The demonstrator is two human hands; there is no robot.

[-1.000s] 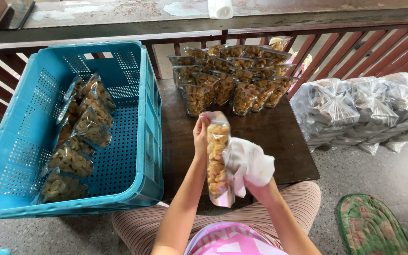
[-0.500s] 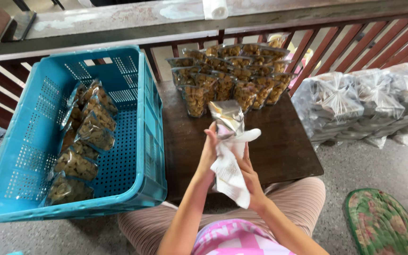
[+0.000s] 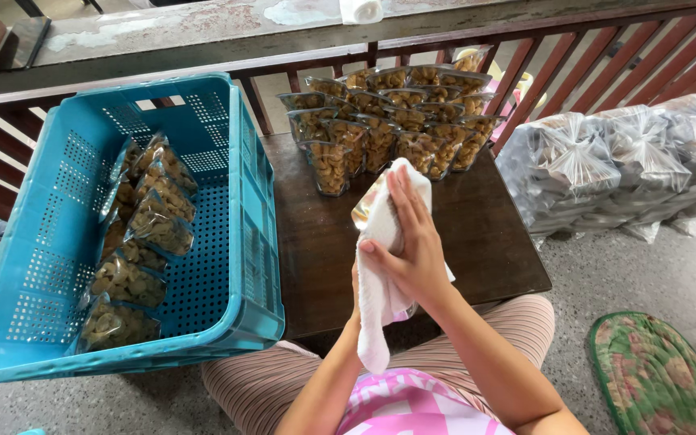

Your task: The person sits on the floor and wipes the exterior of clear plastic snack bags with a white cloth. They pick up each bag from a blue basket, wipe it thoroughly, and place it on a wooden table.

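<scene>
A concrete floor (image 3: 646, 274) runs under everything, with a red wooden railing (image 3: 573, 56) closing off the far side. The dark wooden table (image 3: 493, 225) stands in the middle against that railing, its near edge at the seated person's knees. Left of the table, a big blue crate (image 3: 227, 242) leans tilted, a row of snack bags (image 3: 142, 234) lying inside. Right of the table sits a heap of tied clear sacks (image 3: 622, 161), cut off by the frame edge, and a green patterned mat (image 3: 658, 379) nearer the person. The table's far end holds upright snack packets (image 3: 380, 121); its near half lies bare.

Above that bare part, the right hand (image 3: 412, 242) presses a white cloth (image 3: 376, 306) flat around one packet (image 3: 364, 209), fingers spread. The left hand (image 3: 356, 298) is mostly hidden behind the cloth, so I cannot tell its grip.
</scene>
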